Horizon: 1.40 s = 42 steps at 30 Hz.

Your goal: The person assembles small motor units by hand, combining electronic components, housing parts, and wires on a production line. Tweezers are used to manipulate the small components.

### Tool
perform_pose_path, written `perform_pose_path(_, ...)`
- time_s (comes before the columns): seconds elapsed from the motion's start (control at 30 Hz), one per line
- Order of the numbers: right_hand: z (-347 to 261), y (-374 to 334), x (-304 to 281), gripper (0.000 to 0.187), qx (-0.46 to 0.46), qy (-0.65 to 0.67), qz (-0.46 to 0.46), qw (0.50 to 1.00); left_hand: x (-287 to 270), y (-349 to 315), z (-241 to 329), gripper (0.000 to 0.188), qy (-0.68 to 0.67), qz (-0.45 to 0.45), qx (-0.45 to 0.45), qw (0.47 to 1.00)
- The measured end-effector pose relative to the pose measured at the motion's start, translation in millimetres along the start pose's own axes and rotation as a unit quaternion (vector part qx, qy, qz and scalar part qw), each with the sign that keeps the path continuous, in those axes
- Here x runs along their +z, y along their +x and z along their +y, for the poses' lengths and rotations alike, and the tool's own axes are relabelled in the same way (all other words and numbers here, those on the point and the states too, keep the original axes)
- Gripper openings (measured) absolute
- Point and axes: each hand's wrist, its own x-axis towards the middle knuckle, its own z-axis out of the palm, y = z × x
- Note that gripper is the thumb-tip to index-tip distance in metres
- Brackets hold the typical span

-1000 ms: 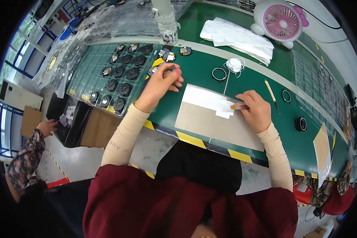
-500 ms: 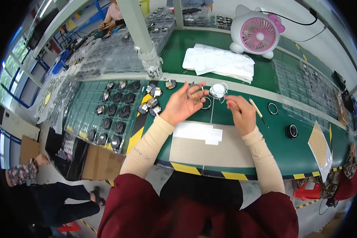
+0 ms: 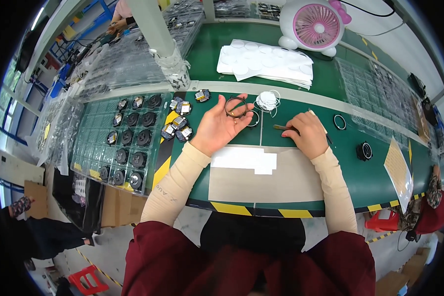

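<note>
My left hand (image 3: 216, 127) is palm up over the bench, with a thin dark ring (image 3: 236, 107) gripped between its thumb and fingers. Behind its fingertips, a pale ring (image 3: 253, 118) lies partly hidden on the green mat. My right hand (image 3: 308, 134) is lowered to the mat with its fingers curled over a slim brownish tool (image 3: 280, 127), whose end sticks out to the left. A pale stick with a dark tip (image 3: 324, 129) lies beside that hand, partly covered by it. White round pieces with loose thin loops (image 3: 268, 101) sit beyond, between my hands.
At left, a clear tray (image 3: 96, 143) holds several black round parts; several loose modules (image 3: 178, 123) lie beside it. A white-rimmed ring (image 3: 340, 122) and a black cylindrical part (image 3: 364, 151) are at right. White sheets (image 3: 266, 64) and a pink-white fan (image 3: 316, 27) stand behind; grey-brown board (image 3: 291, 182) in front.
My right hand has come down onto the mat, and the brownish tool now shows under its fingers. My left hand still holds the ring, turned a little. The whole view has shifted slightly.
</note>
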Motion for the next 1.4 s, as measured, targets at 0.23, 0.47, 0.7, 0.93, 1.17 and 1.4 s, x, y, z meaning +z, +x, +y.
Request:
perform_pose_path(0.23,1.2,-4.6,-2.8,0.013,-0.028,0.017,0.085,0.996,-1.5,1.4,-1.7,0.048,-0.008,0.017,0.007,1.0)
perform_pose_path(0.47,-14.3,2.3,-11.5,0.007,-0.046,0.062,0.114,0.99,-12.5,1.8,3.3,0.048,-0.052,0.014,0.021,0.998)
perform_pose_path(0.7,-93.8,13.0,-95.0,0.01,-0.225,0.179,0.131,0.949,-13.5,1.9,7.5,0.051,-0.05,0.025,0.016,0.998)
perform_pose_path(0.93,-140.0,-1.4,-134.2,0.006,-0.443,0.279,0.218,0.824,-8.8,0.1,1.8,0.048,-0.055,0.047,0.037,0.997)
perform_pose_path(1.17,-178.1,15.2,-140.5,0.023,-0.562,0.383,0.446,0.582,-13.4,-4.9,3.1,0.049,-0.05,0.027,0.026,0.998)
perform_pose_path(1.4,-196.7,15.7,-136.1,0.015,-0.526,0.323,0.622,0.481,-19.8,5.7,5.9,0.047,-0.023,0.019,0.031,0.999)
